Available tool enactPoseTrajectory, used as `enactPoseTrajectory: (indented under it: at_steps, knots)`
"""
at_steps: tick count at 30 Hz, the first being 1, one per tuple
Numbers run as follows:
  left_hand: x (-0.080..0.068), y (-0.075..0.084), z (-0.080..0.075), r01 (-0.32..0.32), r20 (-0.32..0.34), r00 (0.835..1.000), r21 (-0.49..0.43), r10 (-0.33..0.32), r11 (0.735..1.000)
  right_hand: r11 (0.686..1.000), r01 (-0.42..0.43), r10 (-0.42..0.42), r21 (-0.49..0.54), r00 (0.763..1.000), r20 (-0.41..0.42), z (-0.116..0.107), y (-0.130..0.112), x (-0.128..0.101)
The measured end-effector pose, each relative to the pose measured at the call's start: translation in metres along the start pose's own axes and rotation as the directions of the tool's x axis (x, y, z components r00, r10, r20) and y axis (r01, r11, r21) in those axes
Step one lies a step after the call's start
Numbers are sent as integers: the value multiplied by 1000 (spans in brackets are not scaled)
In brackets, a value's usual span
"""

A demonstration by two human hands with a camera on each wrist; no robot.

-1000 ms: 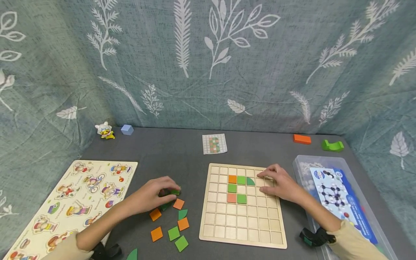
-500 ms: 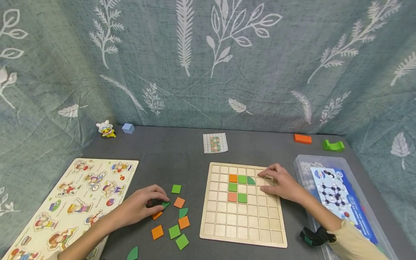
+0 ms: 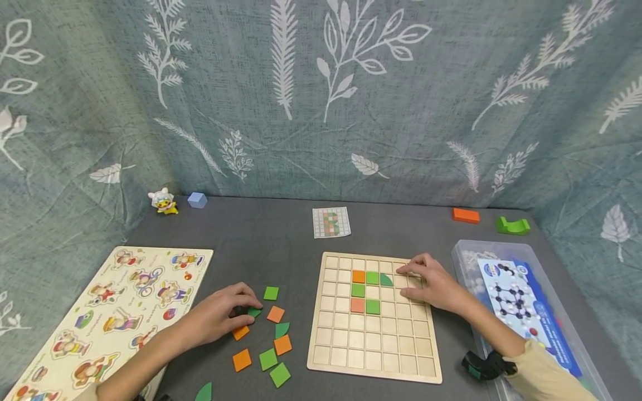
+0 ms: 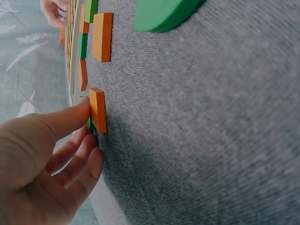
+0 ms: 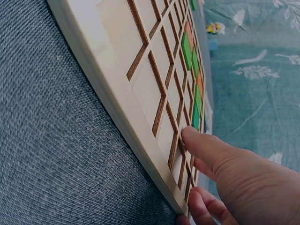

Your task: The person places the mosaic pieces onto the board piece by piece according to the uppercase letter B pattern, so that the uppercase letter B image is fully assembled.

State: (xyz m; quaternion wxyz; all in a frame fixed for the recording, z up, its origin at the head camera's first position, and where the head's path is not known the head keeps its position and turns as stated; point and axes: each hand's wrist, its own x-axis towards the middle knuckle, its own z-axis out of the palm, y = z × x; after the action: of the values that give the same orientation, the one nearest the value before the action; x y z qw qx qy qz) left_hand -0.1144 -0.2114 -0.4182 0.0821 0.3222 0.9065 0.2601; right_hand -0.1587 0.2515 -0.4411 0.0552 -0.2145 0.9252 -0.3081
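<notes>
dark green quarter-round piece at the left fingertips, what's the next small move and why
Probably lift the quarter-round piece straight up: the left hand has its fingertips at it, and in the head view the board shows a bare cell just right of its lowest green tile.

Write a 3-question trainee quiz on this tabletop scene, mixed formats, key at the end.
1. Count: how many coloured pieces are visible on the grid board?
2. True or false: the right hand is at the grid board's right side.
3. Pick one. The patterned card lies:
A) on the grid board
B) between the grid board and the curtain
C) on the clear plastic box

Key: 1. Six; 2. True; 3. B
</notes>
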Motion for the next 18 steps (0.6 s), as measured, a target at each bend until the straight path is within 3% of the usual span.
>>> enactPoseTrajectory:
  at_steps: [9,18]
  knots:
    - [5,-1,-1,37,45,998,27,-38,999,1000,0,0,-4,1000,-5,0,-1,0]
    - [7,0,0,28,15,999,55,-29,998,1000,8,-8,-6,1000,-7,-1,-2,0]
